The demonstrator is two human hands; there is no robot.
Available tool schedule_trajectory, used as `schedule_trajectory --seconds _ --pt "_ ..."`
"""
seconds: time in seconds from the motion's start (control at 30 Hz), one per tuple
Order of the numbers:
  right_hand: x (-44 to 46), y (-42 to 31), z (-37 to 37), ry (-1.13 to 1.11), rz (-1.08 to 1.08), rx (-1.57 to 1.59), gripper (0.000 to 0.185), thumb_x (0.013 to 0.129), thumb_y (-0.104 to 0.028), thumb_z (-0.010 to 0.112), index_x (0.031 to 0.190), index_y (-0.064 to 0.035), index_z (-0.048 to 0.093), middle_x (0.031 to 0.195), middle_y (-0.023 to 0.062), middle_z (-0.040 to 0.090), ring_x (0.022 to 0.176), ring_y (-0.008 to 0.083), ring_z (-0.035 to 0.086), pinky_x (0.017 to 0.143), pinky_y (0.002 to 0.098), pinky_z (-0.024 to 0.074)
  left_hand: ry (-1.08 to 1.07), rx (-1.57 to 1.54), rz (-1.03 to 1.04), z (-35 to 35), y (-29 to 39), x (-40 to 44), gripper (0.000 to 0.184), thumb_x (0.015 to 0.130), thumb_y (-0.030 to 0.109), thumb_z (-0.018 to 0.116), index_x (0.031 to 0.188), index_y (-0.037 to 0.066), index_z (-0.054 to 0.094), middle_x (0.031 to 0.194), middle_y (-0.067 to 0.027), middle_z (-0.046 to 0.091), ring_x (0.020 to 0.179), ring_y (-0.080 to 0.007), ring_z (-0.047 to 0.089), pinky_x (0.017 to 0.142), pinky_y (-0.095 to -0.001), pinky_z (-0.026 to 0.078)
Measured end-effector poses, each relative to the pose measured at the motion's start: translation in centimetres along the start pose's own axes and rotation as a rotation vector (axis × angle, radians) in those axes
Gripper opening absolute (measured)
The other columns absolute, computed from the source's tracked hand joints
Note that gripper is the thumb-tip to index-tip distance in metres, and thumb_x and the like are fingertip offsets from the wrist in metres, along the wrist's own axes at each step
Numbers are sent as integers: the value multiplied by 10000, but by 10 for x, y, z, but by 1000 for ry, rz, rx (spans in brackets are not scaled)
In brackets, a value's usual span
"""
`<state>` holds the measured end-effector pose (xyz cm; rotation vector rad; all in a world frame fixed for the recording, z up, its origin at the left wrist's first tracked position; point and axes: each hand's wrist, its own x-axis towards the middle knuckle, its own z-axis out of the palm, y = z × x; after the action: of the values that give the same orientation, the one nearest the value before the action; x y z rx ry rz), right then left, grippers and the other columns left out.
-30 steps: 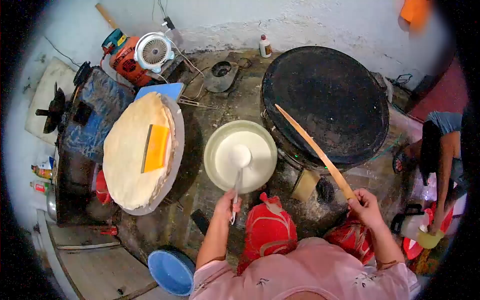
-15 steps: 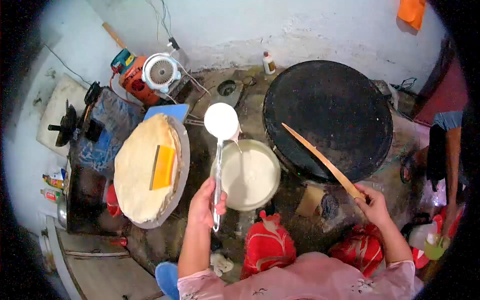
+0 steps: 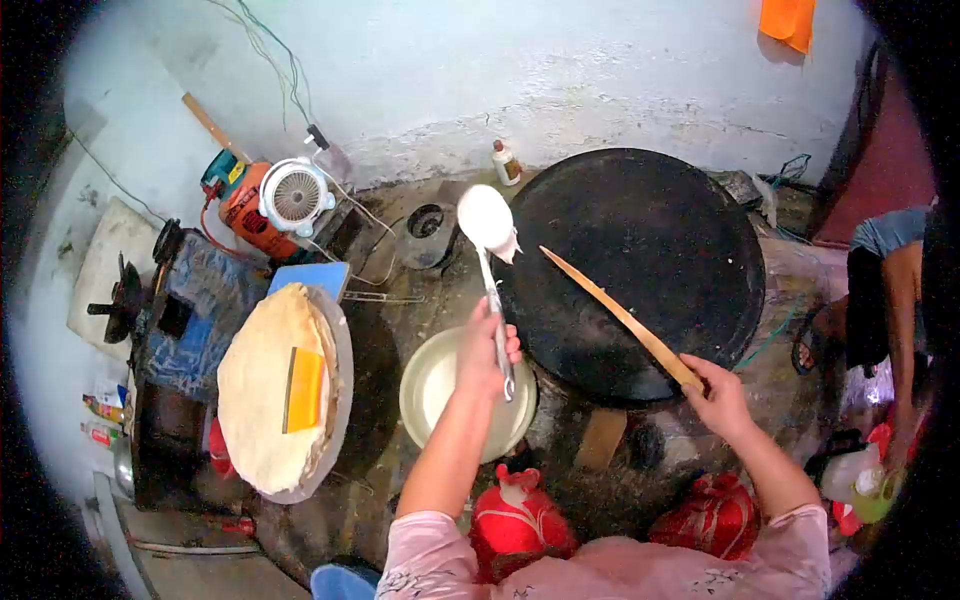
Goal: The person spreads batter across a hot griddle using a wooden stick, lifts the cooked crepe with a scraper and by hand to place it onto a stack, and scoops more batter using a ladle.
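My left hand (image 3: 482,352) grips the handle of a ladle (image 3: 486,217) full of white batter, with some batter hanging over its right rim. The ladle is in the air at the left edge of a large round black griddle (image 3: 640,270). Below my left forearm stands a pale bowl of batter (image 3: 425,375), partly covered by the arm. My right hand (image 3: 717,392) is closed round the end of a long, thin wooden spatula (image 3: 625,318). Its blade slants up and left above the griddle, the tip near the ladle.
At left, a stack of thin pancakes (image 3: 262,390) on a round board bears a yellow-orange scraper (image 3: 305,390). Behind it are a small white fan (image 3: 297,195) and an orange gas cylinder (image 3: 243,215). A bottle (image 3: 507,163) stands by the wall. Another person's arm (image 3: 902,330) shows at far right.
My left hand has carried the full ladle from over the batter bowl to the right, to the griddle's edge. The spatula still points over the griddle. The view has shifted slightly.
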<state>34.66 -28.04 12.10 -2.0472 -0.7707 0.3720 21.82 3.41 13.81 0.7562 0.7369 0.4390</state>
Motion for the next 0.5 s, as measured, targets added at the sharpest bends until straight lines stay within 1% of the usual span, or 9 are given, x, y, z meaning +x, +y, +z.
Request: schedule_trajectory --seconds 0.03,0.1,0.13,0.27,0.3,0.37,0.4,0.43,0.5 --pt "7 -3 2 5 1 0 385 742 -54 611 1122 -55 554 1035 149 604 921 257 606 791 320 477 29 -4 -4 2 -11 7 374 889 155 406 1254 206 344 652 -69 486 465 -149 425 387 -263 348" --pt "22 -3 10 46 -158 -133 394 736 -56 596 1128 -66 553 1010 161 602 879 284 609 758 328 486 68 42 -3 7 -29 16 414 884 115 409 1281 188 318 649 -61 476 470 -153 432 397 -276 360" --pt "30 0 17 42 -168 -89 403 728 -63 591 1128 -91 557 934 157 603 813 321 597 705 360 490 49 53 6 2 -40 23 414 884 104 410 1279 189 320 655 -58 474 479 -152 435 399 -278 362" --pt "57 -14 36 -5 -179 -186 378 733 -103 594 1108 -147 576 812 134 581 730 342 572 629 409 472 106 63 22 5 -61 27 455 856 17 442 1271 170 336 684 -42 481 510 -135 440 407 -268 358" --pt "60 -9 43 -6 -176 -185 378 733 -103 594 1108 -147 576 812 134 581 730 342 572 629 409 472 141 63 34 5 -64 26 466 845 -5 455 1267 160 344 686 -38 484 513 -127 439 409 -263 356" --pt "67 -2 53 42 -210 -218 390 719 -42 577 1102 -114 587 757 138 565 639 295 562 586 339 454 101 40 52 -1 -64 22 497 829 -24 473 1278 150 349 673 -33 482 507 -110 438 407 -243 355" --pt "68 -6 51 -4 -130 -216 383 718 -49 576 1095 -120 594 803 139 595 685 294 583 619 341 467 147 153 79 1 -60 15 504 829 -25 475 1284 154 353 670 -32 480 506 -103 435 406 -232 353" --pt "69 -6 52 -3 -133 -214 383 718 -49 576 1095 -120 594 803 139 595 685 294 583 619 341 467 191 265 108 2 -56 10 511 828 -26 477 1290 159 358 666 -31 479 506 -96 432 404 -222 350" --pt "68 -3 51 -9 -123 -243 329 748 -155 584 1076 -163 602 857 138 613 741 340 589 648 412 483 190 264 147 -2 -56 8 517 828 -27 475 1296 158 362 666 -29 481 496 -89 422 394 -214 341"
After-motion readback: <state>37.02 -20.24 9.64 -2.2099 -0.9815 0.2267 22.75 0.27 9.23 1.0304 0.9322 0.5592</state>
